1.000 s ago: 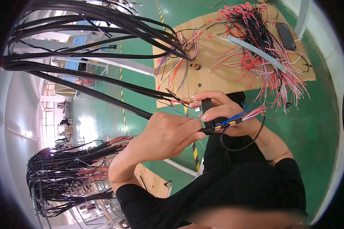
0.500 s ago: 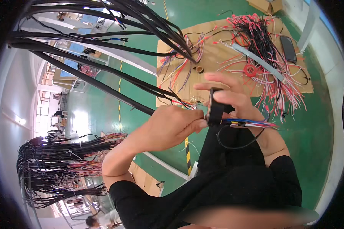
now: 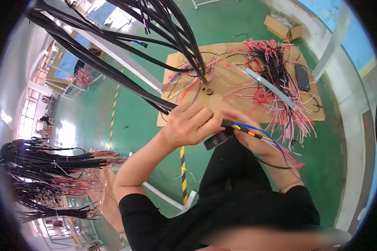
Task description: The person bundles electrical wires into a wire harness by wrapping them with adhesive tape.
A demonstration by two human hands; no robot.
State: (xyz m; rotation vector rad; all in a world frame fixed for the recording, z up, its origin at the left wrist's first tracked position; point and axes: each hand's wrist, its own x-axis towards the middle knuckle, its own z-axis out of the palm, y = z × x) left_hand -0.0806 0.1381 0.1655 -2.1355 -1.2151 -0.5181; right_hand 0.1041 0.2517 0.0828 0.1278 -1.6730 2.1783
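Note:
My left hand (image 3: 192,124) is closed round a thick black cable, its fingertips near the taped black end (image 3: 226,124). Out of that end, blue, red, white and yellow-black wires (image 3: 255,134) fan to the right. A roll of black tape (image 3: 215,141) hangs tilted just below the left fingers, against the cable end. My right hand (image 3: 252,136) is curled behind the wires with its fingers bent round the roll and cable end; its exact grip is partly hidden.
Long black cables (image 3: 113,69) slant in from upper left. On the cardboard-topped table (image 3: 234,102) lie a wire bundle (image 3: 276,69), a grey strip (image 3: 270,88), a red tape roll (image 3: 262,96), a small brown ring (image 3: 208,90) and a phone (image 3: 302,77). Hanging harnesses (image 3: 50,175) are at left.
Both hands have shifted slightly left. The tape roll has swung from upright beside the right fingers to below the cable end. The right fingers, raised before, are now lower and bent. The view has turned.

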